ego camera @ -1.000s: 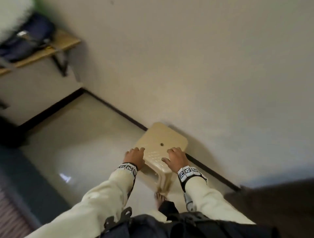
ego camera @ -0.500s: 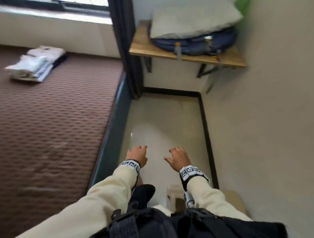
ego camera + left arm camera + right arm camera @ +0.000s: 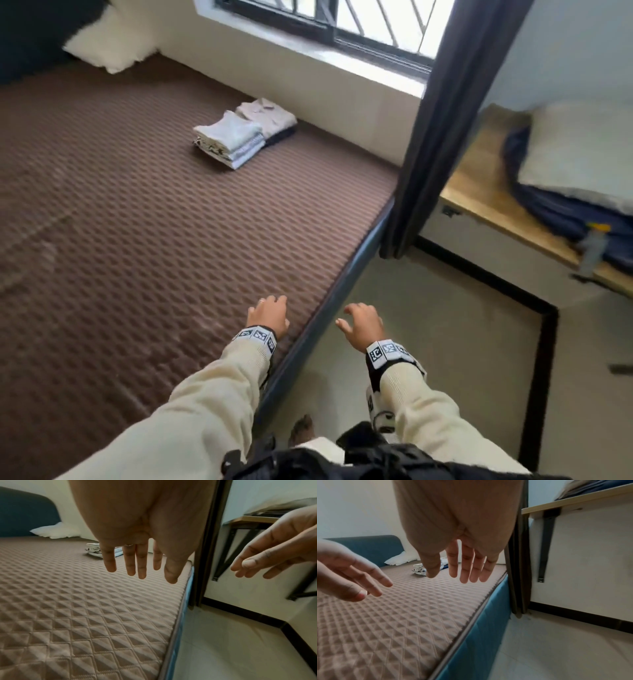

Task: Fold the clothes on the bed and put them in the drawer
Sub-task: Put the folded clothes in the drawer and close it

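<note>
Two stacks of folded clothes (image 3: 245,132) lie side by side on the brown quilted bed (image 3: 137,240), near the wall under the window; they also show far off as folded clothes (image 3: 93,549) and folded clothes (image 3: 419,571). My left hand (image 3: 269,315) hovers over the bed's near right edge, fingers straight and spread, holding nothing. My right hand (image 3: 361,322) hangs over the floor beside the bed, fingers relaxed, empty. Both hands are far from the clothes. No drawer is in view.
A white pillow (image 3: 109,51) lies at the bed's head. A dark curtain (image 3: 442,126) hangs at the bed's far right corner. A wooden wall shelf (image 3: 479,192) carries a blue backpack (image 3: 561,212) and a grey cushion. Pale floor (image 3: 428,342) runs between bed and wall.
My view has swung left from a plastic stool by the wall to the bed. My hands left the stool and now hover open, the left over the bed's edge.
</note>
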`<state>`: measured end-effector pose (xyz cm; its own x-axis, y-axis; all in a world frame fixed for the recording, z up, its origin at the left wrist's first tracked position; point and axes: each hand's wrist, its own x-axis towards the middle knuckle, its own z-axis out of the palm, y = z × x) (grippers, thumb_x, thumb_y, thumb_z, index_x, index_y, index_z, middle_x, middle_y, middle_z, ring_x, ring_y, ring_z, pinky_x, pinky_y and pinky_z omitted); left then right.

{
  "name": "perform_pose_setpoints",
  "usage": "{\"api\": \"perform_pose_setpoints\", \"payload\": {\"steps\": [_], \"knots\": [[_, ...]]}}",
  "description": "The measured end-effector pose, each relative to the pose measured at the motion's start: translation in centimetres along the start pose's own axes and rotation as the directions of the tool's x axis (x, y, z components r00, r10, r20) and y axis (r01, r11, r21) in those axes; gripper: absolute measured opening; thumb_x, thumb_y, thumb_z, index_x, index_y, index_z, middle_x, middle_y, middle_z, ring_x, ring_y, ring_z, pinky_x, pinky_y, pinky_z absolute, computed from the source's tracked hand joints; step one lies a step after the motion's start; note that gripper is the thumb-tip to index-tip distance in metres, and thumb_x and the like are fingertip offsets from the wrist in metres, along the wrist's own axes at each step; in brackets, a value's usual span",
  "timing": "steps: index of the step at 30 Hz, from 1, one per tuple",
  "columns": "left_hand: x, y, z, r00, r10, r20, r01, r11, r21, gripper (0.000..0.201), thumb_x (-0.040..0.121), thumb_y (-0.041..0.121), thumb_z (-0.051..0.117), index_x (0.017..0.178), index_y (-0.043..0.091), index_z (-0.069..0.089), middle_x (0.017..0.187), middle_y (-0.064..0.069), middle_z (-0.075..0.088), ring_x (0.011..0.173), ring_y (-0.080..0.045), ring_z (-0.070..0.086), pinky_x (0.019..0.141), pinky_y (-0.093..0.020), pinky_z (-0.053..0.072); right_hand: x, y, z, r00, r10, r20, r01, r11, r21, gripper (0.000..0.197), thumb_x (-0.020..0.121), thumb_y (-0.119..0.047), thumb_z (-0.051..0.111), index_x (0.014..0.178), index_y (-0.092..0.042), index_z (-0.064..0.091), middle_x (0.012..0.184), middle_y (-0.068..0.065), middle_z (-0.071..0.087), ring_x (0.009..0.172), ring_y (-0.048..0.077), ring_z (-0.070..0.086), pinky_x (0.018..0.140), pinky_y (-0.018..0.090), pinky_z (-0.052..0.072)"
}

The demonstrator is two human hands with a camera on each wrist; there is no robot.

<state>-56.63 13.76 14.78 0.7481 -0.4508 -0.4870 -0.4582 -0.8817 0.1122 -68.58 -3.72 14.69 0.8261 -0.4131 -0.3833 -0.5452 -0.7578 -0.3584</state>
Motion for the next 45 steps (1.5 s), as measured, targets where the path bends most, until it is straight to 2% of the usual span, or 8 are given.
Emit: {"api": "perform_pose_setpoints", "payload": {"steps": [21, 25, 30, 34, 35, 38, 41, 45], "knots": [[38.9, -9.4, -12.0, 0.904, -0.429, 0.002, 0.409, 0.860, -0.305, 0.062, 0.092, 0.028, 0.059, 0.147, 0.022, 0.031, 0.147, -0.004, 0.039, 0.136, -0.025, 0.034, 0.105, -0.045, 0.033, 52.5, -12.8, -7.1, 0.900, -0.238, 0.365, 0.117, 0.939, 0.324, 0.056, 0.081, -0.047, 0.073, 0.121, -0.010, 0.062, 0.107, 0.003, 0.069, 0.103, 0.017, 0.064, 0.096, 0.032, 0.050], [46.4, -13.9, -11.9, 0.891, -0.450, -0.058, 0.416, 0.861, -0.292, 0.069, 0.090, 0.027, 0.063, 0.149, 0.024, 0.027, 0.151, -0.001, 0.034, 0.139, -0.025, 0.030, 0.108, -0.047, 0.032, 62.9, -17.2, -4.3, 0.909, -0.262, 0.323, 0.046, 0.834, 0.549, 0.077, 0.070, -0.057, 0.077, 0.126, -0.008, 0.058, 0.112, 0.006, 0.068, 0.095, 0.018, 0.067, 0.080, 0.034, 0.057], [52.6, -19.4, -10.5, 0.860, -0.511, 0.004, 0.499, 0.837, -0.224, 0.085, 0.086, 0.031, 0.070, 0.151, 0.033, 0.016, 0.158, 0.002, 0.017, 0.143, -0.026, 0.023, 0.110, -0.050, 0.030, 72.9, -23.3, -1.0, 0.941, -0.201, 0.272, -0.096, 0.611, 0.785, 0.058, 0.081, -0.041, 0.075, 0.119, -0.002, 0.053, 0.072, -0.003, 0.058, 0.064, 0.012, 0.050, 0.060, 0.023, 0.046], [54.8, -21.2, -9.1, 0.832, -0.550, 0.069, 0.548, 0.798, -0.248, 0.093, 0.080, 0.033, 0.076, 0.149, 0.042, 0.014, 0.158, 0.006, 0.008, 0.143, -0.028, 0.016, 0.107, -0.054, 0.032, 76.8, -27.3, 1.3, 0.954, -0.079, 0.289, -0.231, 0.421, 0.877, 0.073, 0.073, -0.057, 0.076, 0.118, -0.003, 0.055, 0.075, -0.009, 0.057, 0.064, 0.011, 0.034, 0.069, 0.027, 0.053], [55.0, -21.3, -8.9, 0.830, -0.553, 0.070, 0.552, 0.797, -0.245, 0.094, 0.080, 0.032, 0.076, 0.149, 0.042, 0.014, 0.158, 0.006, 0.008, 0.143, -0.027, 0.015, 0.107, -0.054, 0.032, 77.4, -28.5, 1.6, 0.954, -0.049, 0.295, -0.256, 0.375, 0.891, 0.076, 0.071, -0.061, 0.074, 0.118, -0.005, 0.054, 0.095, -0.002, 0.062, 0.109, 0.014, 0.052, 0.080, 0.033, 0.055], [55.3, -21.3, -8.5, 0.821, -0.568, 0.065, 0.564, 0.786, -0.255, 0.094, 0.079, 0.029, 0.077, 0.149, 0.043, 0.015, 0.158, 0.006, 0.009, 0.144, -0.026, 0.014, 0.108, -0.056, 0.031, 78.7, -31.9, 2.0, 0.950, 0.008, 0.312, -0.307, 0.203, 0.930, 0.102, 0.061, -0.073, 0.073, 0.138, -0.013, 0.045, 0.123, 0.004, 0.061, 0.102, 0.022, 0.061, 0.091, 0.038, 0.050], [55.7, -21.4, -8.6, 0.819, -0.571, 0.065, 0.565, 0.781, -0.265, 0.096, 0.077, 0.028, 0.079, 0.149, 0.042, 0.016, 0.157, 0.006, 0.010, 0.143, -0.026, 0.015, 0.108, -0.056, 0.032, 79.8, -33.7, 2.1, 0.944, 0.121, 0.306, -0.326, 0.232, 0.916, 0.124, 0.033, -0.079, 0.079, 0.133, -0.011, 0.050, 0.118, 0.005, 0.065, 0.098, 0.025, 0.064, 0.094, 0.043, 0.051], [55.7, -21.4, -8.9, 0.826, -0.558, 0.084, 0.558, 0.785, -0.271, 0.095, 0.078, 0.027, 0.078, 0.148, 0.042, 0.015, 0.157, 0.006, 0.008, 0.143, -0.027, 0.013, 0.108, -0.058, 0.031, 79.9, -33.3, 1.5, 0.941, 0.174, 0.291, -0.326, 0.227, 0.918, 0.073, 0.064, -0.037, 0.084, 0.121, -0.005, 0.052, 0.101, 0.007, 0.065, 0.083, 0.024, 0.065, 0.075, 0.039, 0.056]]}}
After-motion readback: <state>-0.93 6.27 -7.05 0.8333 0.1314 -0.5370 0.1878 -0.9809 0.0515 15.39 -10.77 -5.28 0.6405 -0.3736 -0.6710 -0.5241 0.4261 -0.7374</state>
